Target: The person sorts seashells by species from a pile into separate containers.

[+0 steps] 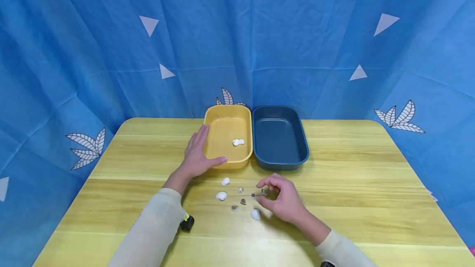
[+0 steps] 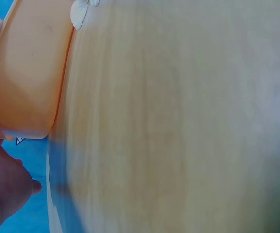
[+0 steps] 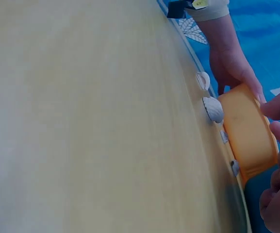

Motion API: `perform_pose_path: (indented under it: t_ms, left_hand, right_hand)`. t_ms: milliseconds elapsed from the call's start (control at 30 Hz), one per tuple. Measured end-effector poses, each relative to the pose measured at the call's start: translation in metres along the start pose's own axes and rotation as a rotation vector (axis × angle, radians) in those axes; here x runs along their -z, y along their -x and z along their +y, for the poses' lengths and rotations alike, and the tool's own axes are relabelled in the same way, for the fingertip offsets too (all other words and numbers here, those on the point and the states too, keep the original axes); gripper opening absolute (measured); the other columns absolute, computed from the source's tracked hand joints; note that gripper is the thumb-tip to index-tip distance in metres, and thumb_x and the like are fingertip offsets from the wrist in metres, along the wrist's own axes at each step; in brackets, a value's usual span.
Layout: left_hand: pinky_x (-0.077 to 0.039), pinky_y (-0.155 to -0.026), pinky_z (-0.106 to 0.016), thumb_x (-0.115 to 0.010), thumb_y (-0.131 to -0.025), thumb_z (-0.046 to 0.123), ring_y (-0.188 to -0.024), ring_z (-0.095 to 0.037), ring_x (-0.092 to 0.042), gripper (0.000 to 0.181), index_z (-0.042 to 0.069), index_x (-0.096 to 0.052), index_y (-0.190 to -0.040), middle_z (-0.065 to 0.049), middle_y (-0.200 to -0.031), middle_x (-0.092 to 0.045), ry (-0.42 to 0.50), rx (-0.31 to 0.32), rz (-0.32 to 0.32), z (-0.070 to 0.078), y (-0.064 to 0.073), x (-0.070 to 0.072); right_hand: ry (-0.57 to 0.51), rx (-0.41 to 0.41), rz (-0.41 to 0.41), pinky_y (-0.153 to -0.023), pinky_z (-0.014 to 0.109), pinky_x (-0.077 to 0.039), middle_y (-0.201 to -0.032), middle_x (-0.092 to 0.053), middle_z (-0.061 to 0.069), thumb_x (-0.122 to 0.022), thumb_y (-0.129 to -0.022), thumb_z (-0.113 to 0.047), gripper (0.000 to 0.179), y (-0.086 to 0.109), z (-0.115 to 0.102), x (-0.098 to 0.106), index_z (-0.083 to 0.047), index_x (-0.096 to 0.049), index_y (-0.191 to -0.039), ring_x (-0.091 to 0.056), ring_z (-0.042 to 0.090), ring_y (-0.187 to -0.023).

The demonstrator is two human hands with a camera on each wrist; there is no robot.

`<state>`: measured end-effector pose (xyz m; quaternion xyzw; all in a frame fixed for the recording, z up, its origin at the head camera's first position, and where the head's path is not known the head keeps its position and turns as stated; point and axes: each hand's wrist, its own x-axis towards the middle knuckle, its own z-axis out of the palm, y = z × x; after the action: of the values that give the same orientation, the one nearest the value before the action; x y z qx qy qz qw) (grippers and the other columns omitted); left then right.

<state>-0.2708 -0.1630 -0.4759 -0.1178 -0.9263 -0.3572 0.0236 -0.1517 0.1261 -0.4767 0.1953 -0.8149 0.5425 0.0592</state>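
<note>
My left hand (image 1: 198, 158) rests against the left side of a yellow plastic bin (image 1: 222, 125), fingers straight along its wall and thumb at the front rim. White seashells (image 1: 238, 142) lie inside this bin. Over the table my right hand (image 1: 283, 199) holds thumb and index finger curved and apart, with a small dark shell (image 1: 253, 195) showing near the gap. Another dark shell (image 1: 264, 192) lies partly behind those fingers. Just left of the hand sits a white shell (image 1: 255, 214). In the right wrist view the right fingers (image 3: 278, 106) reach in from the right edge.
A dark blue bin (image 1: 276, 135) stands right beside the yellow one. Left of my right hand, white shells (image 1: 221, 196) and several small darker shells (image 1: 243, 202) are scattered on the wooden table (image 1: 371, 201). Behind the table hangs a blue curtain (image 1: 297, 44).
</note>
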Motion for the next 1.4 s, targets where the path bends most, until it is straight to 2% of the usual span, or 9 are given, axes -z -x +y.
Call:
perform_pose_path:
  t_ms: [133, 300, 433, 600, 767, 933, 1133, 1267, 1400]
  left_hand:
    - [-0.005, -0.113, -0.066, -0.078, -0.072, 0.067, -0.150, -0.037, 0.000, 0.124, 0.020, -0.007, -0.163, 0.002, -0.167, -0.002, -0.003, -0.004, -0.002, -0.001, 0.000, 0.000]
    - [-0.005, -0.113, -0.065, -0.077, -0.073, 0.068, -0.150, -0.036, 0.001, 0.124, 0.022, -0.005, -0.163, 0.003, -0.167, -0.001, -0.002, -0.001, -0.006, -0.001, 0.000, 0.001]
    - [-0.005, -0.113, -0.065, -0.077, -0.072, 0.069, -0.149, -0.037, 0.000, 0.124, 0.024, -0.005, -0.163, 0.004, -0.167, -0.001, 0.010, 0.001, -0.006, -0.001, 0.001, 0.001]
    - [-0.006, -0.112, -0.066, -0.077, -0.071, 0.069, -0.149, -0.038, -0.001, 0.126, 0.022, -0.005, -0.163, 0.005, -0.167, 0.000, 0.008, -0.002, -0.007, -0.001, 0.000, 0.000]
    - [-0.006, -0.112, -0.067, -0.078, -0.072, 0.067, -0.149, -0.038, 0.000, 0.125, 0.021, -0.006, -0.163, 0.004, -0.167, 0.000, 0.013, -0.008, -0.005, -0.001, -0.001, 0.000]
    - [-0.005, -0.112, -0.067, -0.077, -0.073, 0.068, -0.149, -0.038, 0.000, 0.124, 0.023, -0.005, -0.163, 0.006, -0.167, 0.000, 0.024, -0.009, -0.006, -0.001, -0.001, 0.000]
    - [-0.006, -0.111, -0.068, -0.077, -0.072, 0.069, -0.149, -0.038, 0.000, 0.125, 0.021, -0.006, -0.163, 0.005, -0.167, 0.000, 0.024, -0.015, -0.002, -0.002, -0.001, 0.000]
    - [-0.005, -0.111, -0.067, -0.077, -0.072, 0.070, -0.149, -0.039, 0.000, 0.125, 0.021, -0.006, -0.163, 0.006, -0.167, 0.000, 0.028, -0.018, -0.001, -0.002, -0.001, 0.000]
    - [-0.005, -0.112, -0.066, -0.076, -0.072, 0.070, -0.149, -0.038, 0.000, 0.124, 0.023, -0.005, -0.163, 0.007, -0.167, 0.001, 0.028, -0.012, -0.004, -0.001, 0.000, 0.001]
  right_hand:
    - [-0.012, -0.019, -0.048, -0.063, 0.031, -0.040, -0.074, -0.048, 0.012, -0.086, -0.069, 0.002, 0.031, 0.005, 0.007, 0.001, -0.010, -0.074, -0.095, -0.048, 0.027, -0.074]
    - [-0.021, -0.014, -0.172, -0.065, 0.030, -0.044, -0.079, -0.055, 0.008, -0.086, -0.068, 0.001, 0.036, 0.008, 0.009, 0.003, -0.014, -0.075, -0.098, -0.051, 0.024, -0.075]
    - [0.017, 0.007, -0.260, -0.068, 0.028, -0.045, -0.081, -0.058, 0.003, -0.086, -0.069, -0.001, 0.036, 0.009, 0.011, 0.003, -0.016, -0.075, -0.099, -0.052, 0.019, -0.077]
    - [0.073, 0.053, -0.325, -0.068, 0.027, -0.046, -0.080, -0.056, -0.001, -0.086, -0.069, -0.004, 0.035, 0.009, 0.015, 0.004, -0.018, -0.074, -0.099, -0.052, 0.014, -0.077]
    - [0.124, 0.100, -0.374, -0.064, 0.026, -0.045, -0.079, -0.056, -0.004, -0.084, -0.071, -0.006, 0.031, 0.006, 0.018, 0.006, -0.019, -0.075, -0.098, -0.050, 0.011, -0.074]
    - [0.172, 0.107, -0.413, -0.063, 0.024, -0.045, -0.078, -0.055, -0.006, -0.084, -0.074, -0.009, 0.025, 0.005, 0.017, 0.006, -0.021, -0.076, -0.094, -0.050, 0.008, -0.072]
    - [0.203, 0.094, -0.395, -0.061, 0.024, -0.044, -0.074, -0.054, -0.007, -0.087, -0.075, -0.019, 0.019, 0.004, 0.018, 0.006, -0.025, -0.073, -0.087, -0.049, 0.007, -0.069]
    - [0.214, 0.079, -0.382, -0.060, 0.024, -0.042, -0.073, -0.053, -0.007, -0.090, -0.072, -0.026, 0.023, 0.004, 0.019, 0.005, -0.027, -0.072, -0.086, -0.048, 0.007, -0.068]
    - [0.223, 0.084, -0.417, -0.064, 0.025, -0.043, -0.078, -0.054, -0.007, -0.090, -0.071, -0.023, 0.029, 0.004, 0.017, 0.006, -0.026, -0.073, -0.094, -0.049, 0.008, -0.073]
